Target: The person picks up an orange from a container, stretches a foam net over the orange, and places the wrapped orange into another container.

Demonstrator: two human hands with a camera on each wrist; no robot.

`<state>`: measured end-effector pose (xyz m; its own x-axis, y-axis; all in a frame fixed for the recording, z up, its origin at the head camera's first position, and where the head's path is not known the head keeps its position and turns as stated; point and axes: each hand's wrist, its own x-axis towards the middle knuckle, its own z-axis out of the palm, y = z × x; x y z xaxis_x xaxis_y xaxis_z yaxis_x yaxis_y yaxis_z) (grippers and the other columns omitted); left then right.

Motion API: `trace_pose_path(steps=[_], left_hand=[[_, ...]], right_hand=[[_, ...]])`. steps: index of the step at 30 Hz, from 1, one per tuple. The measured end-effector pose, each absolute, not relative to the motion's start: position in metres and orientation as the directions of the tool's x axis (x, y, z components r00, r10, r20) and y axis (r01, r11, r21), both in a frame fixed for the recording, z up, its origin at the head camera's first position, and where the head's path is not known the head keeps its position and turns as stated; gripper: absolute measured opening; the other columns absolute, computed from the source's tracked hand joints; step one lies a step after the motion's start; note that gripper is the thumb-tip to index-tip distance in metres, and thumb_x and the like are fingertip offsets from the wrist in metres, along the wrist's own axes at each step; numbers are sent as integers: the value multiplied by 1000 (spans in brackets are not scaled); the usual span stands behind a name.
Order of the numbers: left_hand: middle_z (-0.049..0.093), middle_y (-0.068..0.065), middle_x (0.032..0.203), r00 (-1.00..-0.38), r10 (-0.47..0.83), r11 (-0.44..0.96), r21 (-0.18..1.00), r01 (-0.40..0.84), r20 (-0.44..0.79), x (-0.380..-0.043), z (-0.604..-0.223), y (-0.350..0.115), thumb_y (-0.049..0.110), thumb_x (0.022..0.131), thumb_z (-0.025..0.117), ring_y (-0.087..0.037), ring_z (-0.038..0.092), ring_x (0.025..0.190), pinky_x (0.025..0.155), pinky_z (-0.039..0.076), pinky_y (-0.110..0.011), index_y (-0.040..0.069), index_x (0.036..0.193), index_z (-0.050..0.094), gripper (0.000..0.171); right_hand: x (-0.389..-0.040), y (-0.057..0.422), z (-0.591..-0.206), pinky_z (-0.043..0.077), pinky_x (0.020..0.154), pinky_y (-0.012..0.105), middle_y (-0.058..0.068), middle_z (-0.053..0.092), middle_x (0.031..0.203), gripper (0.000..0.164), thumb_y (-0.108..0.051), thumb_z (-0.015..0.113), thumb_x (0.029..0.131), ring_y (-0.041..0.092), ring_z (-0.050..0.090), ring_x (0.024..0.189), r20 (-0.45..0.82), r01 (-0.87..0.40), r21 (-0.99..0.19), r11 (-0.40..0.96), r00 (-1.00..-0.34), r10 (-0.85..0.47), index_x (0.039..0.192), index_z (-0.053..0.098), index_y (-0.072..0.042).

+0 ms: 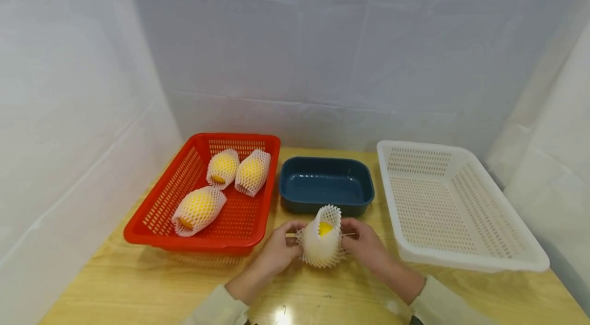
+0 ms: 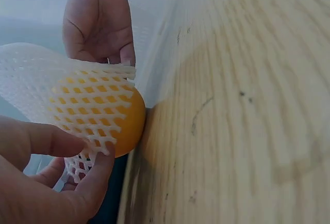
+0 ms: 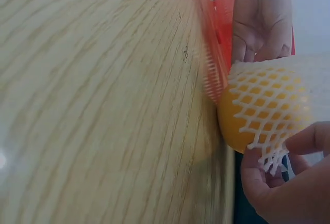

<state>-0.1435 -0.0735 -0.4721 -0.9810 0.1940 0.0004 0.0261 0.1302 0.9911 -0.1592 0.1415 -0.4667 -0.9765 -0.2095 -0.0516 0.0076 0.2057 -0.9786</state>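
A round orange-yellow fruit [image 2: 131,123] stands on the table in front of me, inside a white foam net sleeve [image 1: 320,248]. The sleeve's top gapes, showing the fruit within; below its lower edge the fruit's base is bare in both wrist views. On one side, my left hand [image 1: 278,249] pinches the sleeve's lower edge between thumb and fingers. My right hand [image 1: 366,245] pinches that edge on the opposite side, its thumb and fingertips on the mesh [image 3: 270,159] in the right wrist view.
At the left, a red basket [image 1: 203,240] holds 3 netted fruits [image 1: 200,207]. A dark blue dish [image 1: 324,208] stands just behind the sleeve. To the right is a white basket [image 1: 475,262]. White sheets [image 1: 322,59] enclose the wooden table [image 1: 322,299] at back and sides.
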Motion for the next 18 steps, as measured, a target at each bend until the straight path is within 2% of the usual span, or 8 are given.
trace_pose_path(steps=[5,8,12,18], left_hand=[[58,-16,118,-976,185,29,993,-111,-114,-144,-470,-72,5,95,49,-18,59,92,76,55,-35,-6,126,54,33],[59,-14,118,-965,218,-14,988,-154,-148,-143,-470,-73,19,101,49,-17,59,94,79,55,-36,-5,129,52,36],[60,-16,116,-954,271,-22,990,-139,-128,-144,-472,-74,22,99,58,-17,61,94,80,55,-35,-3,132,48,43],[60,-16,117,-958,258,-60,988,-143,-123,-145,-468,-70,25,97,60,-18,63,89,79,56,-36,0,133,47,46]], right_hand=[[-157,142,-464,55,74,34,8,62,100,37,-3,42,91,14,60,82,-121,100,-990,97,-962,-244,124,50,12],[-156,146,-464,55,75,35,4,65,97,38,-10,43,95,13,63,82,-145,132,-989,66,-944,-295,126,47,12],[-156,146,-466,55,76,35,5,66,100,42,-12,47,93,14,63,84,-155,138,-988,76,-935,-319,130,42,8],[-155,140,-464,56,76,40,12,60,108,44,-17,47,95,19,64,83,-193,187,-981,47,-945,-262,135,34,-3]])
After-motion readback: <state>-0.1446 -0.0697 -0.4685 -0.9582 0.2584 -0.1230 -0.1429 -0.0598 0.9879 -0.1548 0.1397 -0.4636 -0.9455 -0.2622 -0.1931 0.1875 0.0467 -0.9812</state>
